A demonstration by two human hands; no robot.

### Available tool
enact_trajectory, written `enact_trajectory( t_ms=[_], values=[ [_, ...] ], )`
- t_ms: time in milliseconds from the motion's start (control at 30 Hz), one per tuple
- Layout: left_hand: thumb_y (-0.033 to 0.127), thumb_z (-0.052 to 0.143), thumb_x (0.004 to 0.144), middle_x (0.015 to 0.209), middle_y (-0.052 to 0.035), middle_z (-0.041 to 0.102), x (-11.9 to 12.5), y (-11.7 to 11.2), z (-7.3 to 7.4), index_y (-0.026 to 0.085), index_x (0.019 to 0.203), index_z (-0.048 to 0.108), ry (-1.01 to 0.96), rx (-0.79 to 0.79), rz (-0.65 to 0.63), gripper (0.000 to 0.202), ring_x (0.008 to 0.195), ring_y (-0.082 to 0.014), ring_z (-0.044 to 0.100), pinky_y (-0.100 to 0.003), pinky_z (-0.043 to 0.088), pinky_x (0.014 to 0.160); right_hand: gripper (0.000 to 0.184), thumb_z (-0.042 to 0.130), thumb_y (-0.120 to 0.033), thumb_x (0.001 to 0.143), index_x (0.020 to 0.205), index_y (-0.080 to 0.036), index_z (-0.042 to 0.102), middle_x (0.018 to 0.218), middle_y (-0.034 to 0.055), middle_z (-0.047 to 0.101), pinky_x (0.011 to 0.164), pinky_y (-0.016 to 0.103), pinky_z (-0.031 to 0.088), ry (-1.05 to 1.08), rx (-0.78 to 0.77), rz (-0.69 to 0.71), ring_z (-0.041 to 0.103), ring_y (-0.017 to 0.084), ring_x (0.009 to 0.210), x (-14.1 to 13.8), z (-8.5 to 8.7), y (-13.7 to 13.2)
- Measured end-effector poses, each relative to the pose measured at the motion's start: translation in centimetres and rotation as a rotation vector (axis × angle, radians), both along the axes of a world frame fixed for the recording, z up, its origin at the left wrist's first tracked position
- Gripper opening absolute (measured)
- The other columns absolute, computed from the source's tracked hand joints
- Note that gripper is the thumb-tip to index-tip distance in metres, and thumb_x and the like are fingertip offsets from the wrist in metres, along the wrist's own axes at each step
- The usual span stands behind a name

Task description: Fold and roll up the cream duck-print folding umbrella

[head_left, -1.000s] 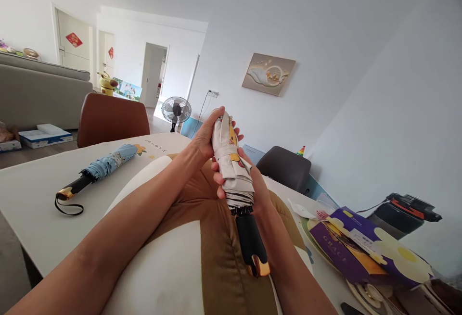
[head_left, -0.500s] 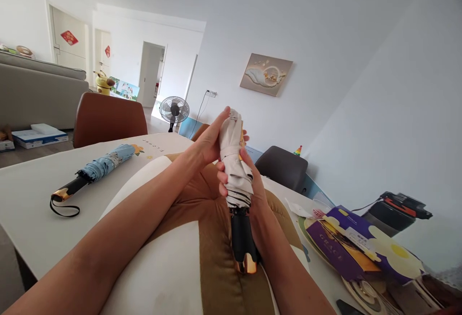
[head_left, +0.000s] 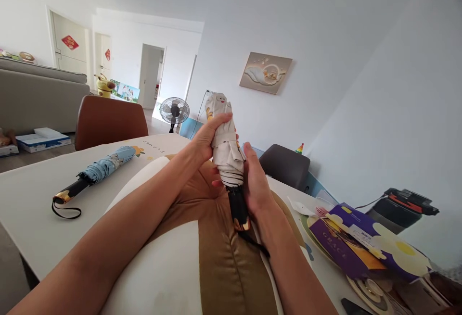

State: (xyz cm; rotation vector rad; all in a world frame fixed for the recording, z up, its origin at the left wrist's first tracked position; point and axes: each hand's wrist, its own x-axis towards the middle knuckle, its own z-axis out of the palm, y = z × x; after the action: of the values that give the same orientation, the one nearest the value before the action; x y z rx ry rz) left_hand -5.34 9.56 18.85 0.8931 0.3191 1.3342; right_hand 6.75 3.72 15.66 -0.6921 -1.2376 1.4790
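A folded cream umbrella [head_left: 228,161] with a black and gold handle stands tilted in front of me, its handle end toward my body. My left hand [head_left: 208,138] is wrapped round its upper half, thumb lying across the fabric below the printed top. Against the lower right side rests my right hand [head_left: 259,182]; its fingers pass behind the umbrella and their tips show at the left edge, while the thumb is raised off the cloth. A strap is wound round the middle of the fabric. To the left, a folded blue umbrella [head_left: 108,165] lies on the table.
Under my arms is a brown and white cushion [head_left: 231,267]. The white table [head_left: 32,195] carries a purple box [head_left: 346,243] and a dark bottle [head_left: 393,214] at the right. A brown chair [head_left: 111,122] and a dark chair [head_left: 285,166] stand beyond it.
The cream umbrella has moved up and to the left and turned, showing a printed face at its top. My left hand now sits lower along it; my right thumb has lifted away.
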Motion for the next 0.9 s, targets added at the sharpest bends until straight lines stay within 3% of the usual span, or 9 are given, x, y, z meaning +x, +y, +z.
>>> enact_trajectory(
  t_ms=[133,233,367,500,667,900],
  values=[
    [0.037,0.075,0.066,0.053,0.0002,0.054,-0.4,-0.7,1.2,0.017,0.076,0.055,0.027,0.099,0.264,0.03,0.057,-0.0163,0.06,-0.03,0.052,0.062,0.039,0.063,-0.053,0.078,0.091,-0.016,0.061,0.053,-0.0007,0.059,0.031,0.022,0.045,-0.208,0.057,-0.075,0.052,0.012,0.037,-0.5,-0.2,-0.2],
    [0.045,0.075,0.066,0.054,-0.0011,0.052,-0.3,-0.7,1.3,0.016,0.077,0.056,0.082,0.137,0.337,0.036,0.061,-0.0181,0.061,-0.032,0.052,0.063,0.036,0.063,-0.051,0.078,0.08,-0.016,0.058,0.048,-0.0012,0.054,0.028,0.021,0.04,-0.204,0.034,-0.131,0.047,0.011,0.033,-1.1,-0.7,-0.2],
    [0.057,0.068,0.07,0.063,-0.0076,0.059,0.2,0.3,0.2,0.014,0.077,0.059,0.153,0.081,0.152,0.044,0.064,-0.0205,0.063,-0.034,0.052,0.064,0.034,0.057,-0.051,0.082,0.082,-0.018,0.056,0.057,-0.0006,0.057,0.029,0.021,0.04,-0.026,-0.094,-0.109,0.047,0.01,0.037,-1.2,-1.1,0.0],
    [0.043,0.065,0.078,0.07,-0.011,0.063,0.8,1.2,-1.4,0.01,0.078,0.061,0.213,0.031,-0.117,0.033,0.064,-0.0184,0.062,-0.032,0.053,0.066,0.04,0.048,-0.056,0.084,0.08,-0.017,0.054,0.059,-0.0003,0.057,0.027,0.021,0.037,0.063,-0.203,-0.086,0.043,0.008,0.035,-0.8,-1.4,0.3],
    [0.034,0.063,0.081,0.075,-0.0114,0.065,1.1,1.5,-2.3,0.008,0.08,0.062,0.18,0.026,-0.162,0.027,0.066,-0.0168,0.063,-0.03,0.053,0.069,0.042,0.049,-0.058,0.083,0.079,-0.017,0.054,0.059,-0.0003,0.057,0.027,0.021,0.037,0.064,-0.207,-0.096,0.042,0.008,0.034,-0.8,-1.8,0.3],
    [0.059,0.048,0.084,0.077,-0.0134,0.066,1.3,1.4,-2.5,0.009,0.084,0.064,0.134,0.006,-0.387,0.052,0.071,-0.0209,0.065,-0.032,0.053,0.068,0.044,0.043,-0.06,0.085,0.085,-0.018,0.055,0.057,-0.0021,0.056,0.029,0.019,0.036,0.156,-0.174,-0.019,0.042,0.008,0.033,-0.6,-1.7,0.3]
  ],
)
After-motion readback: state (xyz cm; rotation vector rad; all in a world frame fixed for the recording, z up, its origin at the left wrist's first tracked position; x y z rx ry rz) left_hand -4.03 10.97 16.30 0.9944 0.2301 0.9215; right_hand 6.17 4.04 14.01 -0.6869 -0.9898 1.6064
